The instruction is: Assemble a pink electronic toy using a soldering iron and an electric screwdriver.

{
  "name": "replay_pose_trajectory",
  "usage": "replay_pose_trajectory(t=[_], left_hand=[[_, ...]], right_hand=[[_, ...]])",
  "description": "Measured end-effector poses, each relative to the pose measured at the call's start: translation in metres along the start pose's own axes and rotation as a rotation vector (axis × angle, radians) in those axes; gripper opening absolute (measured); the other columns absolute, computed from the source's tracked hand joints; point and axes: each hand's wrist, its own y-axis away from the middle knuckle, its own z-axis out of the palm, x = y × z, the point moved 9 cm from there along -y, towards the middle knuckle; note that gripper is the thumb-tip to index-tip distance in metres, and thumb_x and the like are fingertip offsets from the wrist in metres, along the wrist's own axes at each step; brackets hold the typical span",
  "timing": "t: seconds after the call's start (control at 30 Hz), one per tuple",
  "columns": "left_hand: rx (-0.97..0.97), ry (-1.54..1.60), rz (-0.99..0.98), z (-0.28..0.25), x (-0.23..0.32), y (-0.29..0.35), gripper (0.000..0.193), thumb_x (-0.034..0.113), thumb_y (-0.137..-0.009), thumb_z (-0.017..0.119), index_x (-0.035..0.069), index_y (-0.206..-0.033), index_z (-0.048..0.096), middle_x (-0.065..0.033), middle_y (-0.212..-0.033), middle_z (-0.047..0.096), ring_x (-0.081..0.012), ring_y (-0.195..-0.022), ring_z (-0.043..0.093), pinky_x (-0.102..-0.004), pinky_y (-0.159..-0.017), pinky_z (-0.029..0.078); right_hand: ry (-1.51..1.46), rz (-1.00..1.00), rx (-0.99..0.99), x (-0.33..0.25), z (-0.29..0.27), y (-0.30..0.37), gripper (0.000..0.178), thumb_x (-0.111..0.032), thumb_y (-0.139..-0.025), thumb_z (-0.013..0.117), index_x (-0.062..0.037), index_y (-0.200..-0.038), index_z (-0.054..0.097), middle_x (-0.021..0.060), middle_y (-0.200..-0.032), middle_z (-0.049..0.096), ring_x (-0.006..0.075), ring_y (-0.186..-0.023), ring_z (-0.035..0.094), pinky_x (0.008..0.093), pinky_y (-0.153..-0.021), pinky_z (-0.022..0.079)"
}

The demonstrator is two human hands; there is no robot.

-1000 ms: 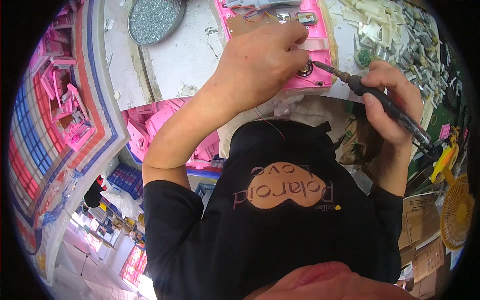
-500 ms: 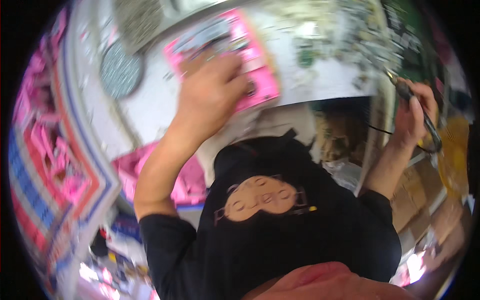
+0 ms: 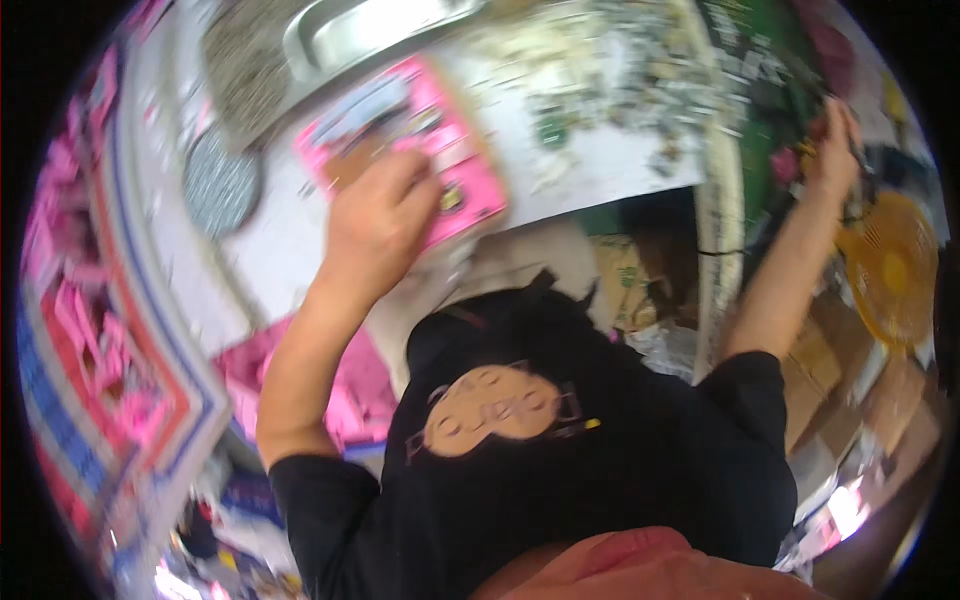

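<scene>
My left hand [image 3: 378, 215] is closed over a pink plastic case [image 3: 475, 190] on the white worktop, its curled fingers at the middle of the case. A grey-blue flat part [image 3: 375, 105] and small components lie in the case. What the left fingertips pinch is hidden and blurred. At the far right, my right hand [image 3: 835, 155] reaches out with fingers closed around what looks like a soldering iron [image 3: 858, 185], its dark handle end showing beside the wrist. The iron's tip cannot be made out.
A metal tray [image 3: 375, 35] stands at the back, beside a round grey coil-like disc [image 3: 222, 185]. Several small loose parts [image 3: 640, 75] cover the worktop's right side. An orange basket [image 3: 895, 270] is at the right. Pink pieces [image 3: 105, 345] fill a striped bag at left.
My right hand has moved up and farther right, away from the small loose parts. My left hand stays on the pink case; the whole view has shifted slightly.
</scene>
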Motion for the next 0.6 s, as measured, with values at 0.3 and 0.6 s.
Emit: replay_pose_trajectory(t=[0.3, 0.6], left_hand=[[0.273, 0.201, -0.172, -0.026, -0.021, 0.038, 0.029, -0.002, -0.076, 0.079, 0.006, -0.103, 0.075, -0.0098, -0.109, 0.065, -0.0203, -0.08, 0.069, -0.0323, -0.068, 0.056], [0.231, 0.118, -0.094, -0.023, -0.011, 0.036, 0.035, 0.001, -0.071, 0.081, 0.01, -0.104, 0.077, -0.0066, -0.1, 0.065, -0.0231, -0.077, 0.065, -0.0334, -0.066, 0.054]], right_hand=[[-0.061, 0.032, -0.488, -0.025, 0.104, 0.216, 0.027, 0.002, -0.094, 0.067, 0.0039, -0.12, 0.067, 0.0106, -0.095, 0.069, 0.0138, -0.082, 0.061, 0.0316, -0.081, 0.051], [0.319, -0.897, -1.04, -0.106, 0.234, 0.379, 0.02, -0.022, -0.075, 0.083, -0.0105, -0.086, 0.071, 0.0023, -0.083, 0.063, 0.0243, -0.082, 0.057, 0.0395, -0.08, 0.04]])
